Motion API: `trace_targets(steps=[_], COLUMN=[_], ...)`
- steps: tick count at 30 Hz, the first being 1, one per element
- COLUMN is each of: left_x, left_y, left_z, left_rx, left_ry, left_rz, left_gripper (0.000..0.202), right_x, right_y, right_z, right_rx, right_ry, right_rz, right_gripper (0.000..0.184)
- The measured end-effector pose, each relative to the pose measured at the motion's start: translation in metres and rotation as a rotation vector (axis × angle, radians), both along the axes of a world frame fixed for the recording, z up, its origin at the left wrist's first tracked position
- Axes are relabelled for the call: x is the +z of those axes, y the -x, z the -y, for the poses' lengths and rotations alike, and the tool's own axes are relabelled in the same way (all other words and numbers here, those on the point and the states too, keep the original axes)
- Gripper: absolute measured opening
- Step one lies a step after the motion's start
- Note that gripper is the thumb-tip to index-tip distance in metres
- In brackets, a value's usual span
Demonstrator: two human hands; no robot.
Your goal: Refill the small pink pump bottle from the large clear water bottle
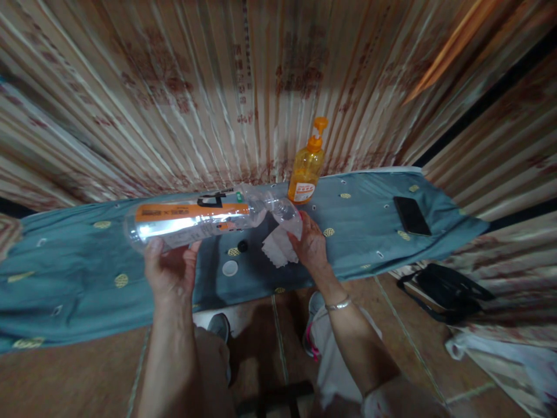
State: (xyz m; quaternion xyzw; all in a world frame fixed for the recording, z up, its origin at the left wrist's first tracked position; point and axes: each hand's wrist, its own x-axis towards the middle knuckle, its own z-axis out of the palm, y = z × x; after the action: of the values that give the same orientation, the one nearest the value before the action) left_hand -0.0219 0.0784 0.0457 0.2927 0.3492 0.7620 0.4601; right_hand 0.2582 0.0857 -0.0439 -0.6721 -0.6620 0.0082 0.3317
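My left hand (169,267) is closed round the lower side of a clear plastic bottle (195,217) with an orange and silver label, which lies sideways above the cloth. Toward the right its clear plastic narrows and looks crumpled. At that end my right hand (311,241) has its fingers closed on the plastic, and a bit of red shows by the fingertips. Just under this hand is a crumpled white tissue (278,247); whether the fingers touch it I cannot tell. A small black round piece (242,247) and a white disc (230,267) lie below the bottle.
An orange pump bottle (307,168) stands at the back of the narrow table with its teal cloth (361,232). A black phone (411,215) lies to the right. Behind hangs a patterned curtain (195,104). A black bag (448,287) is at lower right.
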Motion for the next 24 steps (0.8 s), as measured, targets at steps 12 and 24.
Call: trace_targets(steps=[12, 24], left_x=[-0.0006, 0.0022], left_y=[0.0002, 0.0004], left_z=[0.0001, 0.0028], left_rx=[-0.001, -0.01], left_ry=[-0.002, 0.008], left_rz=[-0.017, -0.041], left_gripper=[0.035, 0.034], right_x=[-0.0035, -0.0015], right_y=[-0.0002, -0.0005], right_z=[-0.0009, -0.0013], right_rx=[-0.005, -0.006], right_ry=[-0.015, 0.024], right_rz=[0.026, 0.029], right_gripper=[0.061, 0.064])
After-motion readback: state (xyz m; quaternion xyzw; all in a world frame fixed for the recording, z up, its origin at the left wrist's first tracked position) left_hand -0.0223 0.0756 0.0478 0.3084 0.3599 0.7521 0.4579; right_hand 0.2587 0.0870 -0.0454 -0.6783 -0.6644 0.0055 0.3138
